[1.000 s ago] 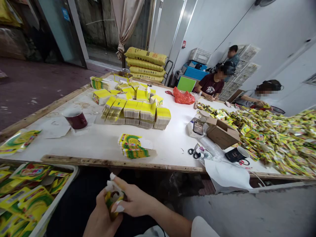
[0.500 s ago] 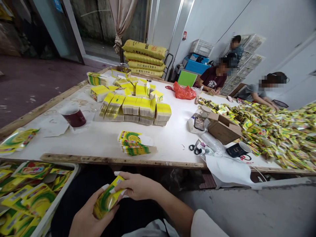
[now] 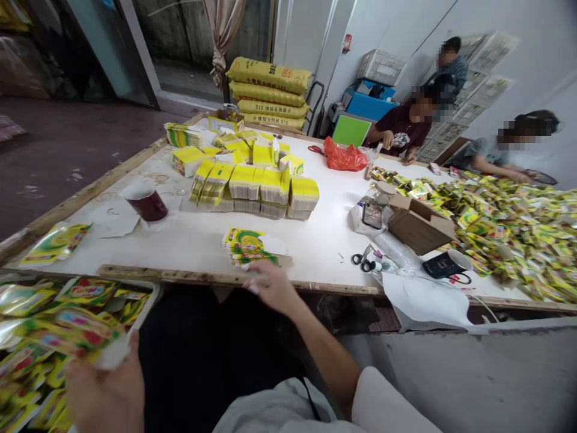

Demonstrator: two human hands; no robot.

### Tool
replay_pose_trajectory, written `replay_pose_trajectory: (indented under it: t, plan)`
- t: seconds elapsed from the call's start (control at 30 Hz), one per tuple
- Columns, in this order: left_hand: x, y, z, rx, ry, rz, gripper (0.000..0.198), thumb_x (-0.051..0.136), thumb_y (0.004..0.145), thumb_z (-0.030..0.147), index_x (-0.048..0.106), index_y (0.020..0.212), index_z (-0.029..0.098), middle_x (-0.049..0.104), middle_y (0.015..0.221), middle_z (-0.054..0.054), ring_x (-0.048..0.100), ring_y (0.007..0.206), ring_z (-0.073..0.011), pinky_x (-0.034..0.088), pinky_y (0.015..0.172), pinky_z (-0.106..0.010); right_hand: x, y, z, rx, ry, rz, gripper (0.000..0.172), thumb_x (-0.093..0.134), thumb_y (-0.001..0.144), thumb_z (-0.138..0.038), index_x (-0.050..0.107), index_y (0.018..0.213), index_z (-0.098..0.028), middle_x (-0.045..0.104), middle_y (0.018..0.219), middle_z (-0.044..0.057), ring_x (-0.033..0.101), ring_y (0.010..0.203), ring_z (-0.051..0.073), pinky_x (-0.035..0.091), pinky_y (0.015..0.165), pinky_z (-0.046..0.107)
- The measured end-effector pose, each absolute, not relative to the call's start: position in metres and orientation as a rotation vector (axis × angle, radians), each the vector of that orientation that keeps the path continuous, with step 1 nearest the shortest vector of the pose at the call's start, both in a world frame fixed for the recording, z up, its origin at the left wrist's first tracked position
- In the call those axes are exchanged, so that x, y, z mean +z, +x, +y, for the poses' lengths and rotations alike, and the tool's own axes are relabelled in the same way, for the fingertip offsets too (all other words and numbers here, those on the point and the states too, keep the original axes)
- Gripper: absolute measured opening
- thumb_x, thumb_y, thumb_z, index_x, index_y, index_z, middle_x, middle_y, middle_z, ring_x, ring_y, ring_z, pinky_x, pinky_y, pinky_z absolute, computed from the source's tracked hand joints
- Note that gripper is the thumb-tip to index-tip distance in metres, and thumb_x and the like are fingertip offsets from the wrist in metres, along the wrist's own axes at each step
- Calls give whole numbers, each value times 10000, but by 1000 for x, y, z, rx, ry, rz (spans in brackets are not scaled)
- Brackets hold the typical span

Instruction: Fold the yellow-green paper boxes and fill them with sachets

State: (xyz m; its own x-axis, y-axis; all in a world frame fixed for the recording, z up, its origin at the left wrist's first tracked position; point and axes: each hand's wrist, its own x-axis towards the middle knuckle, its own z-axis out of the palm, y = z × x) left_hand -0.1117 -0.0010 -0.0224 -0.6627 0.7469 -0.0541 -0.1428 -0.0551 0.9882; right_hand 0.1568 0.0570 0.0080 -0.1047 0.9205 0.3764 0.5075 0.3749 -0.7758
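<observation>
Packets in yellow and green fill the white bin (image 3: 150, 305) at the lower left, heaped loosely near its rim. The left hand (image 3: 106, 391) is over this heap, blurred, with one yellow packet (image 3: 76, 334) at its fingers, above the others; the thumb stands apart from the fingers, and I cannot tell whether they grip the packet or have let it go. The right hand (image 3: 273, 285) reaches to the table's near edge, its fingers loosely bent at the front of a fanned stack of printed cards (image 3: 246, 240) — whether they pinch a card I cannot tell.

Farther left on the table (image 3: 324, 252), a maroon mug (image 3: 151, 204) stands on white paper, its contents hidden. To the right, an open brown carton (image 3: 417, 231) sits tilted, what it holds out of sight, with a dark mug (image 3: 439, 264) in front of it, white inside. Beside them spreads a big pile of packets (image 3: 518, 228), lying directly on the tabletop. A red plastic bag (image 3: 345, 157) lies bunched toward the far edge — its contents hidden too. Beyond it, a white crate (image 3: 381, 65) rests on a blue box (image 3: 369, 102).
</observation>
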Motion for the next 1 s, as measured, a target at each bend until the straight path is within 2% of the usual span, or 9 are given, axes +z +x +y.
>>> replay_pose_trajectory:
  t: [0.03,0.1,0.17,0.23,0.37,0.5,0.6,0.8,1.0]
  plan:
    - [-22,-117,1,1803,515,1597,479,500,782,717,586,1026,313,614,1274,-13,508,1300,-307,387,1098,-584,11,168,66,532,-1321,-1702,205,658,770,-147,674,969,-193,730,982,55,684,950,201,536,895,319]
    - [-24,-119,0,1835,206,1558,384,686,703,574,560,912,278,615,1236,-19,461,1340,-285,318,1147,-549,13,189,82,496,-1400,-1625,216,536,785,-108,665,942,-184,718,972,82,668,941,218,521,898,369]
    - [-29,-111,-7,1845,163,1464,378,796,624,381,525,856,256,645,1122,-17,550,1226,-255,403,1080,-496,8,205,91,476,-1463,-1570,192,482,794,-122,647,869,-185,712,918,87,659,896,225,517,862,384]
    - [-34,-99,-14,1782,174,1427,347,794,641,330,523,837,237,672,1040,-24,624,1073,-215,479,965,-426,3,215,95,476,-1510,-1550,161,475,816,-157,631,841,-190,718,898,81,657,836,216,519,821,373]
    - [-34,-86,-16,1653,190,1385,328,802,658,309,597,896,213,715,1002,-38,668,863,-150,508,774,-288,0,217,100,438,-1598,-1582,121,500,832,-182,620,839,-196,717,869,69,638,783,208,510,792,362]
    - [-27,-84,-10,1613,230,1341,457,840,612,341,674,1016,206,734,915,-20,664,731,-108,505,684,-224,1,201,115,371,-1675,-1675,140,576,817,-178,649,937,-179,674,967,105,611,877,237,484,849,386]
    - [-26,-81,-10,1589,255,1313,472,860,590,376,698,993,192,737,862,-8,660,693,-96,511,661,-205,-3,187,126,351,-1730,-1750,149,645,789,-183,660,937,-173,634,994,131,567,963,285,453,897,427]
    - [-30,-72,-19,1535,252,1315,484,888,545,385,707,943,180,736,814,-7,659,658,-93,516,632,-192,-8,173,133,360,-1783,-1777,169,684,726,-165,573,852,-184,599,940,128,525,946,307,427,879,456]
    - [-35,-67,-24,1501,381,1210,435,829,655,439,703,985,184,732,847,-34,670,689,-116,529,646,-220,3,173,118,404,-1733,-1679,217,584,757,-171,461,930,-215,610,887,59,564,801,229,463,756,371]
